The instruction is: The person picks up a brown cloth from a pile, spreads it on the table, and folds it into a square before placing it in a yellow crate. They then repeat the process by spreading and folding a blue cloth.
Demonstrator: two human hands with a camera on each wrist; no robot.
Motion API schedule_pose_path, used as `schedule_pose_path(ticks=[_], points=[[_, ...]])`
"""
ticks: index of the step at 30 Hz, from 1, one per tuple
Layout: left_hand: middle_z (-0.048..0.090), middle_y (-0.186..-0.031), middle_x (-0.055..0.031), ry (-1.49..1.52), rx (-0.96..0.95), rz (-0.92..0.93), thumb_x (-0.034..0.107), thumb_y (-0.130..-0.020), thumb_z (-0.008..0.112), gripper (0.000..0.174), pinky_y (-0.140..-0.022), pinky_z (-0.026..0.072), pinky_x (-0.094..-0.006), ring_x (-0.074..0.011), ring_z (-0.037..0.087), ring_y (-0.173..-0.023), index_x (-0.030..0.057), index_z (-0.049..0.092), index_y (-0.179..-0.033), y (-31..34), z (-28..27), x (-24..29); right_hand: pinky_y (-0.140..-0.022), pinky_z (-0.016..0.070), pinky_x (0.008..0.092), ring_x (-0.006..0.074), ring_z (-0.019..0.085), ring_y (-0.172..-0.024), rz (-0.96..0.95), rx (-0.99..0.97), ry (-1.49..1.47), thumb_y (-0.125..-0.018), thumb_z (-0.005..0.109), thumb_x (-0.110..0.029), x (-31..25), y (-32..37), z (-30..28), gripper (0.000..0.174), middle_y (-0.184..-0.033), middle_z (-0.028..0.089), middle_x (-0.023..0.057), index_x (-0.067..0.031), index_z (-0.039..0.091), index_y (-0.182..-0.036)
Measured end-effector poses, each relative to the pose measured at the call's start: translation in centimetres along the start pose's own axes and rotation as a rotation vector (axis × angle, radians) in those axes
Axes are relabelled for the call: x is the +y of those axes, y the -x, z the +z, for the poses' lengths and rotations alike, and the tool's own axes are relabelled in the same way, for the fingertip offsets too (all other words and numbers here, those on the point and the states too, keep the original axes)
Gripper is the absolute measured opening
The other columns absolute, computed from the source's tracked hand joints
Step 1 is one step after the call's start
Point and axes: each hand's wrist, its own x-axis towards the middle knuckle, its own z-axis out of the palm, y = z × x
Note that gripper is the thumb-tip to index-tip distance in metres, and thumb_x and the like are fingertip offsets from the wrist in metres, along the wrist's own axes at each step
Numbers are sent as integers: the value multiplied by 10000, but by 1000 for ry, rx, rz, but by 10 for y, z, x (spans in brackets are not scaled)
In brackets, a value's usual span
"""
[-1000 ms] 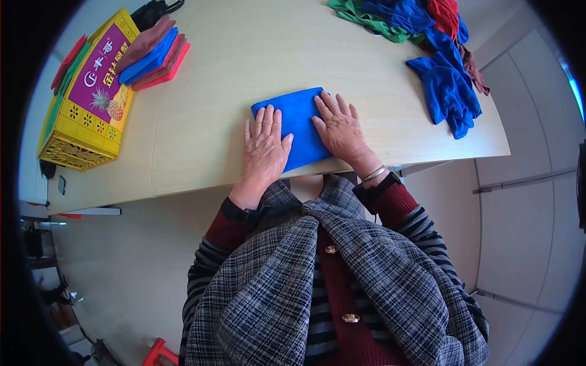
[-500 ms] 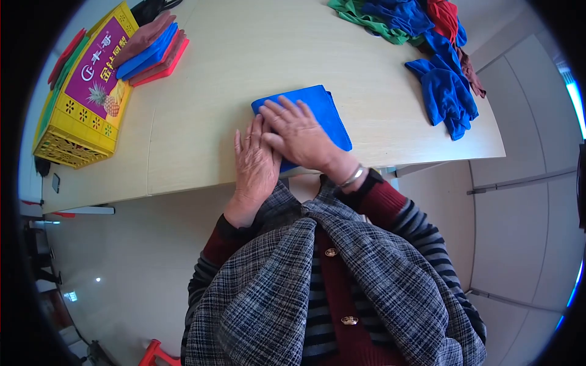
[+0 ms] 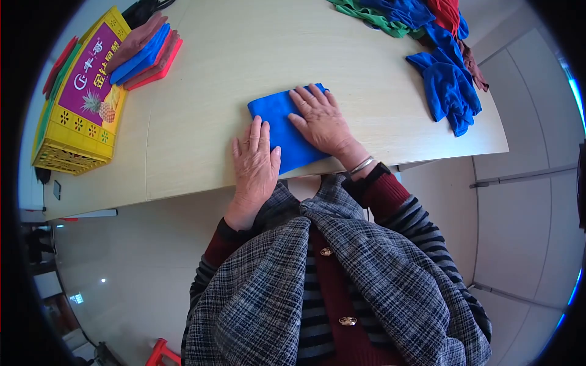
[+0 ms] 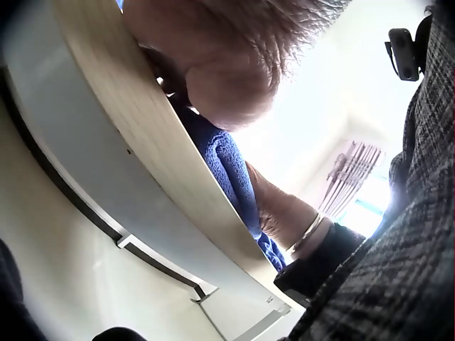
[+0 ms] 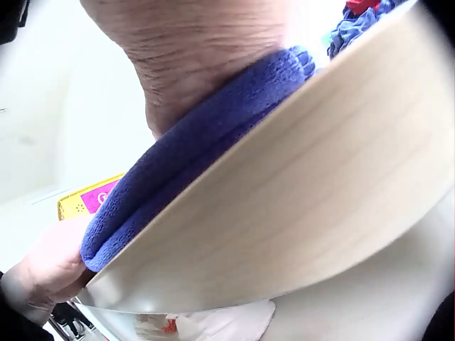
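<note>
A folded blue towel (image 3: pixel 284 125) lies flat near the front edge of the table, its layers showing from the side in the right wrist view. My left hand (image 3: pixel 255 161) rests along its left side with fingers stretched forward, fingertips at the cloth's edge. On the upper right part of the towel lies my right hand (image 3: pixel 323 122), palm down and fingers straight. Seen from low down, the towel's thick folded edge (image 5: pixel 192 142) runs along the table edge beneath the right hand.
At the left stands a yellow crate (image 3: pixel 76 131) with a pineapple label. Folded brown, blue and red cloths (image 3: pixel 143 58) lean beside it. A crumpled blue cloth (image 3: pixel 448 82) and a heap of green, blue and red cloths (image 3: pixel 397 15) lie at the right. A phone (image 3: pixel 57 190) lies far left.
My right hand swept left across the towel, over the left hand's fingers, then came back to the right part. The left hand shifted slightly left and toward the body.
</note>
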Motion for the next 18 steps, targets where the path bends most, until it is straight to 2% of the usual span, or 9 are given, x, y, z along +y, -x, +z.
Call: schedule_pose_path(ticks=[10, 13, 14, 16, 17, 18], points=[[277, -1607, -157, 1, 21, 8, 287, -1008, 513, 589, -1183, 222, -586, -322, 324, -1457, 8, 360, -1503, 0, -2, -4, -1215, 198, 517, 351, 284, -1488, 183, -22, -82, -1037, 412, -443, 45, 21, -12, 605, -1582, 378, 134, -97, 376, -1531], [285, -1598, -179, 318, -57, -86, 319, -992, 547, 609, -1185, 237, -557, -342, 319, -1455, 17, 382, -1495, -8, -10, -21, -1212, 211, 517, 353, 292, -1484, 215, -76, -90, -1036, 429, -434, 57, 30, -22, 605, -1581, 376, 141, -93, 373, -1532], [285, -1598, -179, 318, -55, -86, 319, -992, 547, 609, -1185, 237, -557, -342, 319, -1455, 17, 382, -1495, -9, -19, -21, -1210, 222, 506, 354, 301, -1480, 226, -58, -217, -1033, 447, -428, 58, 34, -28, 608, -1579, 375, 150, -87, 373, -1531], [300, -1589, -193, 233, -108, 74, 377, -972, 580, 658, -1186, 244, -537, -355, 306, -1461, 23, 393, -1493, -12, -42, -24, -1206, 244, 485, 357, 318, -1471, 252, -20, -474, -1027, 483, -416, 57, 43, -36, 616, -1576, 374, 168, -75, 373, -1529], [308, -1585, -200, 189, -134, 155, 406, -961, 596, 682, -1187, 247, -527, -362, 299, -1463, 26, 398, -1492, -14, -48, -25, -1206, 244, 485, 357, 318, -1471, 253, -17, -475, -1027, 483, -416, 52, 47, -41, 616, -1576, 374, 168, -75, 373, -1529], [308, -1585, -200, 186, -131, 154, 406, -961, 596, 682, -1187, 247, -527, -362, 299, -1463, 26, 398, -1492, -17, -49, -27, -1203, 256, 474, 359, 331, -1463, 132, -13, -383, -1023, 500, -409, 45, 51, -47, 619, -1573, 375, 177, -68, 377, -1525]])
